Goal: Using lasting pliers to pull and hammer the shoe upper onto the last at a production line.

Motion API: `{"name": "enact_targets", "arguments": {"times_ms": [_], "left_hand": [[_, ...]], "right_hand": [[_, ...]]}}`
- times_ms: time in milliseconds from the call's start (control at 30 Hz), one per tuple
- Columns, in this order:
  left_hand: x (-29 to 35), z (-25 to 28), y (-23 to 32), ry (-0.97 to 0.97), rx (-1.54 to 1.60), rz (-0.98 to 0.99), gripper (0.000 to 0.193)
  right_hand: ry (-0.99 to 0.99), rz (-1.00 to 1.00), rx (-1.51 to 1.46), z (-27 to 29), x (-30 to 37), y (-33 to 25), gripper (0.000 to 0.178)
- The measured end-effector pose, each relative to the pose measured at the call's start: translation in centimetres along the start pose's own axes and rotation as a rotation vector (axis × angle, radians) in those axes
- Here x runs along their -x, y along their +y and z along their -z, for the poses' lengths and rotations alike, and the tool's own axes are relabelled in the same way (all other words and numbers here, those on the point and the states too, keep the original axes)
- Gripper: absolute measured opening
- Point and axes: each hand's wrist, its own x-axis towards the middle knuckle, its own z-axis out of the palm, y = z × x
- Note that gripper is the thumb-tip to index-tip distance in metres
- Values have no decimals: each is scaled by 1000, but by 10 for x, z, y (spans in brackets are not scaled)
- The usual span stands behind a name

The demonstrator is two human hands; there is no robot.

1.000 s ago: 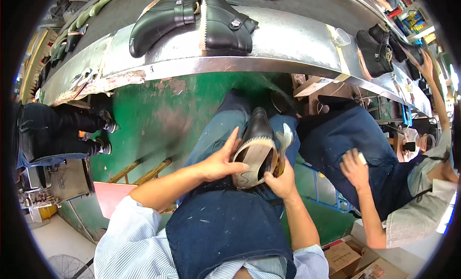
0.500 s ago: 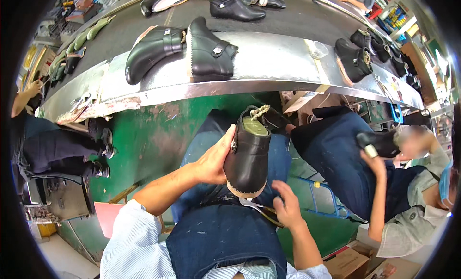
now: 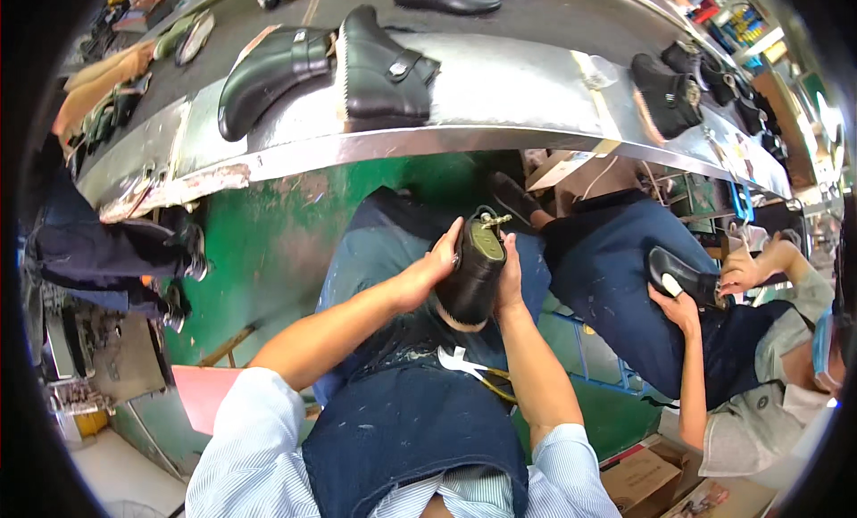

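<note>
A black ankle boot is held between my two hands above my lap, with a green shoe last filling it and a knotted cord at its top. The pale stitched edge of its sole shows at the lower end. My left hand is wrapped round the boot's left side, and my right hand grips its right side. On my apron below lies a plier-like tool with a shiny metal head and yellow handles, partly behind my right forearm.
Two black boots rest on the metal edge of the bench ahead, with more shoes to the right. At the right a seated co-worker holds a black shoe; another person stands at the left. Cardboard boxes sit lower right.
My right hand has come up from beside the tool and now grips the boot's right side. The boot is lower and tilted. The co-worker's shoe has turned and moved slightly left.
</note>
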Motion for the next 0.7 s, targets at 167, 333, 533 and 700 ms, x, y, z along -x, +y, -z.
{"name": "enact_targets", "arguments": {"times_ms": [167,333,533,700], "left_hand": [[-17,-7,-67,471,481,389,81],[-28,-9,-71,617,637,507,73],[-51,-6,-82,638,625,533,65],[-66,-5,-84,567,630,548,66]], "right_hand": [[90,-4,303,37,-9,82,54],[74,-137,314,44,-19,99,59],[307,-381,84,16,-13,61,62],[309,-287,25,21,-3,57,54]]}}
